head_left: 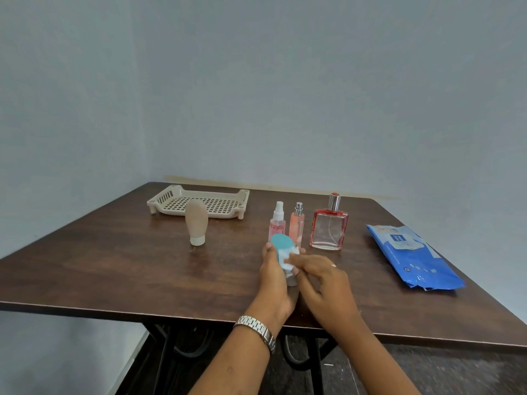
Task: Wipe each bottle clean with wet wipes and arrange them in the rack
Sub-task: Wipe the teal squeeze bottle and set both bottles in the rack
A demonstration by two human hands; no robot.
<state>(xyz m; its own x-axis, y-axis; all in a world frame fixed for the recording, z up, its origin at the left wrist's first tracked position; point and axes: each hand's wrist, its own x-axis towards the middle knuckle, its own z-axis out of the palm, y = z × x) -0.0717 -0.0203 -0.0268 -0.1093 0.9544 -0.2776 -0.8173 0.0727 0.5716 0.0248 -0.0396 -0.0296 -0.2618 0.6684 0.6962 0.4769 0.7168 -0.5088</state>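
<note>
My left hand [275, 276] grips a teal squeeze bottle [281, 245] standing cap-down on the table. My right hand [319, 283] presses a small white wet wipe [286, 259] against the bottle's side with its fingertips. Just behind stand a pink spray bottle [277, 223], a slim peach perfume bottle [297, 225] and a square red-edged glass perfume bottle [329, 228]. A beige squeeze tube [196, 222] stands cap-down to the left. The beige perforated rack [199, 203] sits at the back left with nothing in it.
A blue wet-wipe pack [413, 258] lies near the table's right edge. The dark wooden table [114, 266] stands in a corner of grey walls. A metal watch [256, 330] is on my left wrist. Black table legs show below the front edge.
</note>
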